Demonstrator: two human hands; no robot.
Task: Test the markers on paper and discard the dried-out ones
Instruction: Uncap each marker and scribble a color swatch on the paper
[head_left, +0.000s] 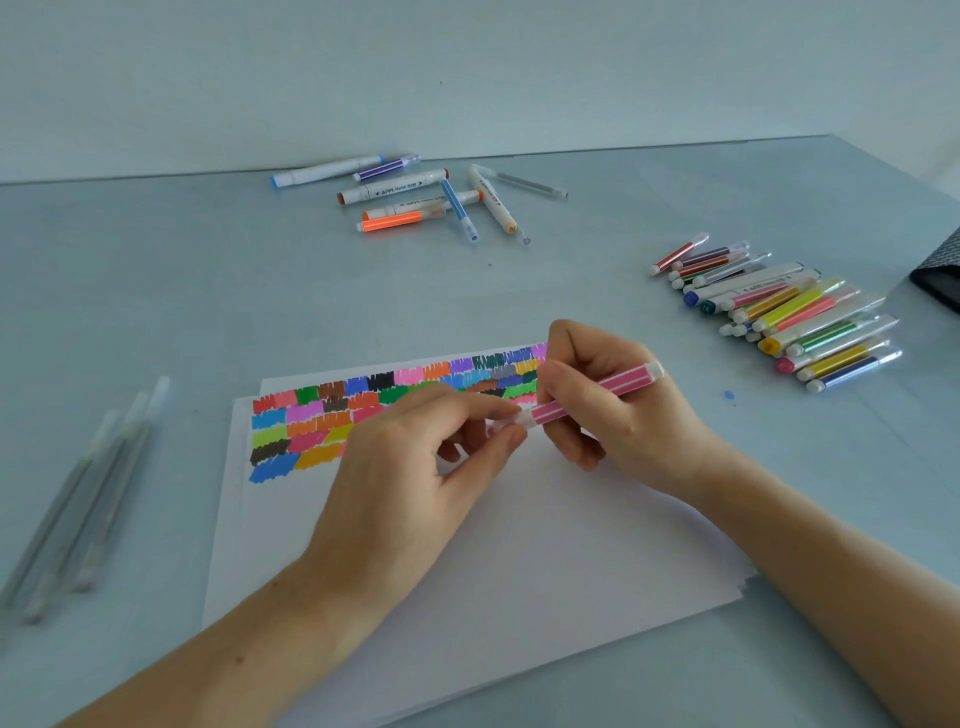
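Note:
My right hand (613, 400) grips a pink marker (597, 392) with white stripes, held slanted above the white paper (519, 561). My left hand (415, 457) pinches the marker's clear cap (506, 423) at its lower left end, between thumb and fingers. Whether the cap is seated on the marker or apart from it is hidden by my fingers. The paper's upper part carries rows of coloured scribble patches (322, 421). A row of several coloured markers (789, 312) lies at the right. A loose group of several markers (415, 195) lies at the back centre.
Several clear grey pens (88, 493) lie at the left on the pale blue table (156, 312). A dark patterned pouch (940, 275) sits at the right edge. A small blue spot (729, 395) marks the table near the paper. A wall runs behind the table's far edge.

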